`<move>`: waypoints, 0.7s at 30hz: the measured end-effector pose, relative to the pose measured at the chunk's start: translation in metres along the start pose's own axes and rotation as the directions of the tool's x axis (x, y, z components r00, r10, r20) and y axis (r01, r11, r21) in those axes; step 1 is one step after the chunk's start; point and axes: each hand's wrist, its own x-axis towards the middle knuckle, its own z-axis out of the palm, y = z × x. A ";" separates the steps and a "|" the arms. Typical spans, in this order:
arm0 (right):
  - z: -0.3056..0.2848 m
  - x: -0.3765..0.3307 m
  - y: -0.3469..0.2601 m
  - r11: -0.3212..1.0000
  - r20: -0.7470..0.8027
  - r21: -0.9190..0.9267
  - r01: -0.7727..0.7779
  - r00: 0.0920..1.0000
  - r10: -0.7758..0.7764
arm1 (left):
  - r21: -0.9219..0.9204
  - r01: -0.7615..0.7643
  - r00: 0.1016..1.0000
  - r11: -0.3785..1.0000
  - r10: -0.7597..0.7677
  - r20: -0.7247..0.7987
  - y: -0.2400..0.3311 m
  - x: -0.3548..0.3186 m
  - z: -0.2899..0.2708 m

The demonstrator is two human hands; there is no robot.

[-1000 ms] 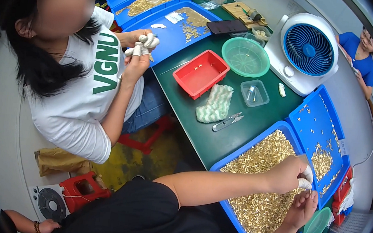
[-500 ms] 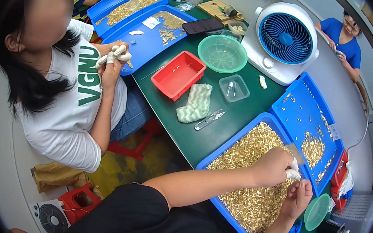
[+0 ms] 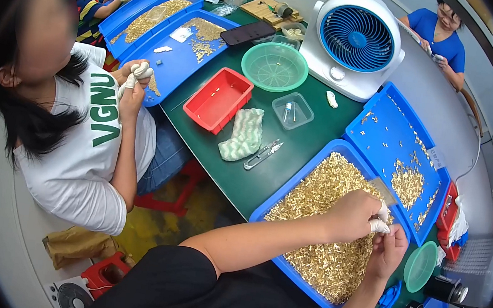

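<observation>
Left hand (image 3: 355,215) and right hand (image 3: 388,253) are pinching what we cannot tell, above a tray (image 3: 305,285) holding gold bits (image 3: 320,192).

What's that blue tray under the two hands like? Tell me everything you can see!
The blue tray is rectangular and shallow, with rounded corners and a rim; it looks like plastic. A bed of tiny gold-coloured pieces spreads across it. It sits on the green table, beside another blue tray. The left hand and right hand meet above its right side; whether they touch it is unclear.
</observation>
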 end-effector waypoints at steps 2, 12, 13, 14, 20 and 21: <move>0.002 0.000 -0.001 0.997 0.018 0.060 -0.040 0.999 0.039 | -0.051 -0.009 1.000 0.999 0.009 -0.006 0.001 -0.001 0.001; -0.021 0.013 -0.005 0.668 0.005 0.723 -0.175 0.969 0.249 | 0.475 -0.357 0.886 0.804 0.131 0.445 -0.011 -0.010 0.004; -0.019 0.012 -0.005 0.679 0.018 0.710 -0.186 0.969 0.246 | 0.445 -0.395 0.883 0.804 0.198 0.426 -0.021 -0.014 0.016; -0.017 0.011 -0.005 0.691 0.029 0.696 -0.196 0.969 0.245 | 0.456 -0.387 0.887 0.801 0.188 0.422 -0.023 -0.015 0.022; -0.011 0.009 -0.002 0.764 0.056 0.615 -0.197 0.977 0.206 | 0.462 -0.379 0.890 0.802 0.178 0.420 -0.024 -0.013 0.017; -0.011 0.009 -0.003 0.765 0.048 0.615 -0.192 0.977 0.207 | 0.464 -0.375 0.892 0.802 0.177 0.416 -0.023 -0.016 0.016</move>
